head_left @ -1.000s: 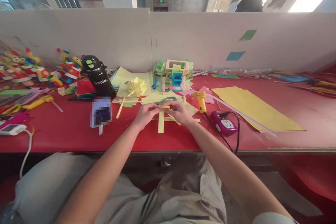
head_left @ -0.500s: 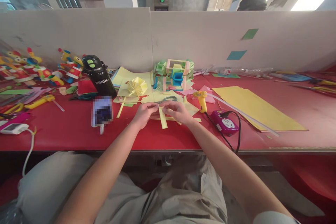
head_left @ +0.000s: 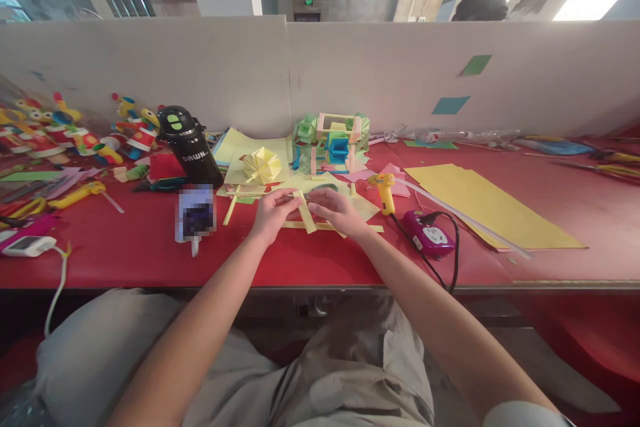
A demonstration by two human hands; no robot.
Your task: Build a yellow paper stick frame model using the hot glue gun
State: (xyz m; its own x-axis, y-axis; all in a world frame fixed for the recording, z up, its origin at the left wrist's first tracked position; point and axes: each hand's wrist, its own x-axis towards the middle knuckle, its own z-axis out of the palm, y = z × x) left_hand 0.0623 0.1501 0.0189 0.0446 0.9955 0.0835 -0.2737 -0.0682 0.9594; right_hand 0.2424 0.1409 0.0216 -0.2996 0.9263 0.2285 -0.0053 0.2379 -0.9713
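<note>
My left hand (head_left: 271, 212) pinches the upper end of a pale yellow paper strip (head_left: 305, 215), which slants down to the right above the red table (head_left: 150, 250). My right hand (head_left: 336, 211) rests just right of the strip, its fingers touching it. A second yellow strip (head_left: 330, 227) lies flat under both hands. Behind them are loose yellow sheets and a pair of scissors (head_left: 320, 188), partly hidden by my fingers.
A black bottle (head_left: 189, 147) and a folded yellow paper ball (head_left: 260, 165) stand back left. A green and blue paper structure (head_left: 333, 141) sits behind the hands. A yellow glue gun (head_left: 384, 191), a purple socket (head_left: 429, 235) and a large yellow sheet (head_left: 487, 203) lie right. Toys crowd the far left.
The strip hung straight down toward me a second ago; it has been lifted and tilted, its lower end swinging right. Both hands moved slightly up and away.
</note>
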